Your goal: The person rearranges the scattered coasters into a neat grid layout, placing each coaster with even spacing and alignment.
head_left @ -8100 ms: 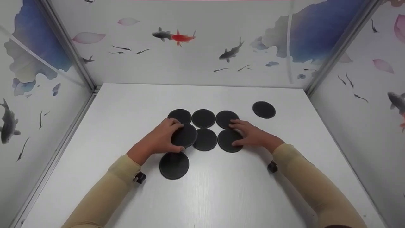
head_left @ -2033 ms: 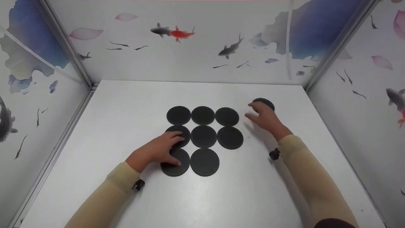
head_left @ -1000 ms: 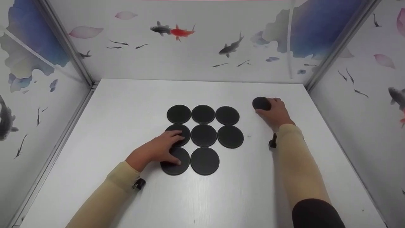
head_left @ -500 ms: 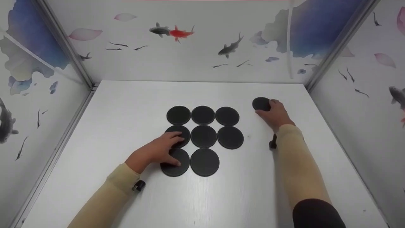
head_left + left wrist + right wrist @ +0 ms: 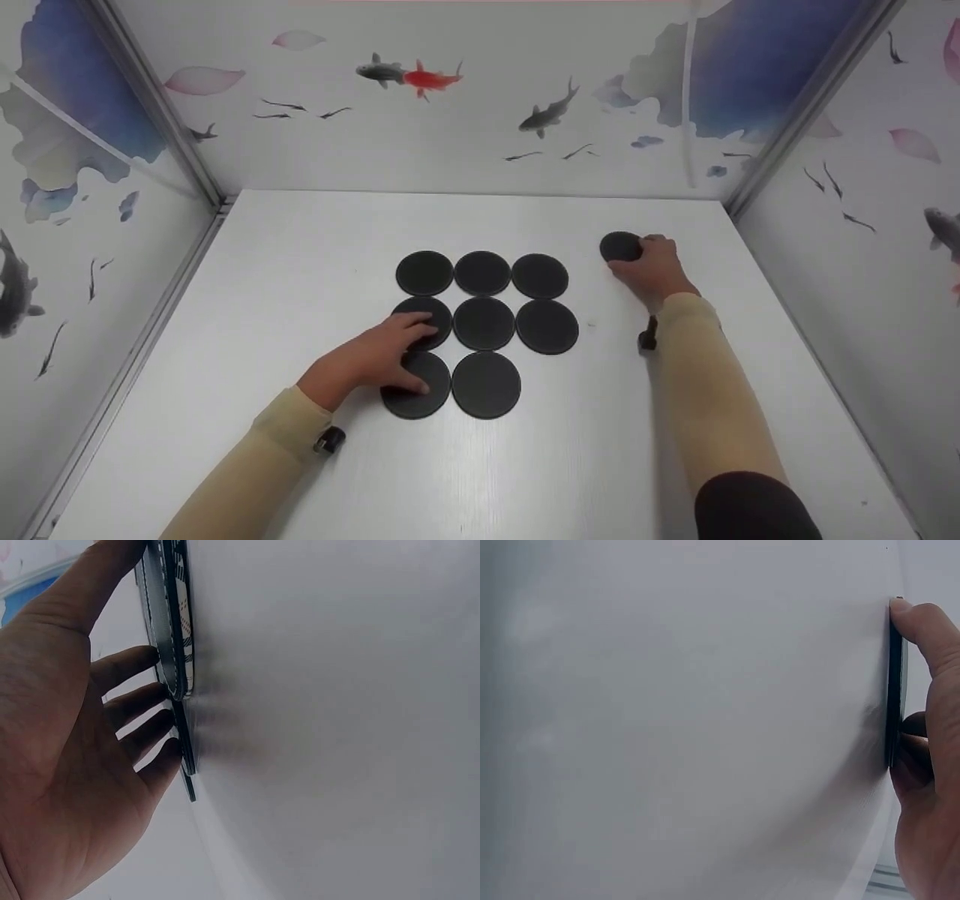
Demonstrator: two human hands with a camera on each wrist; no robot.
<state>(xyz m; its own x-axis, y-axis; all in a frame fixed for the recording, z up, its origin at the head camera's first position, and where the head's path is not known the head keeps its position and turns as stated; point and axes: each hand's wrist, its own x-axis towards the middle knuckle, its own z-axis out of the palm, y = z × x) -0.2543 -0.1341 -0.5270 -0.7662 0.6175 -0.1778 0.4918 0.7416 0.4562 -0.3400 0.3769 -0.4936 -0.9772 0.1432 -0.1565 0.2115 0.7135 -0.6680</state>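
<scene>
Round black coasters lie flat in rows on the white table in the head view. The back row has three, among them the back middle coaster (image 5: 482,273); three more form the middle row, with a centre coaster (image 5: 484,323). In front are a left coaster (image 5: 416,401) and a coaster (image 5: 486,385) beside it. My left hand (image 5: 375,351) rests with spread fingers across the two left-hand coasters of the middle and front rows. Stitched edges show on a coaster (image 5: 169,630) in the left wrist view. At the back right, my right hand (image 5: 656,266) grips a separate coaster (image 5: 619,246) by its edge, thumb at the near side.
A white table (image 5: 592,450) carries everything. Printed panels with fish and petals stand around it: a back wall (image 5: 450,150), a left wall (image 5: 150,217) and a right wall (image 5: 810,247). The back wall rises just behind the held coaster.
Earlier my left hand gripped a coaster over the middle row; it now rests on the left coasters. A second front coaster has appeared. My right hand has moved to the separate coaster and taken hold.
</scene>
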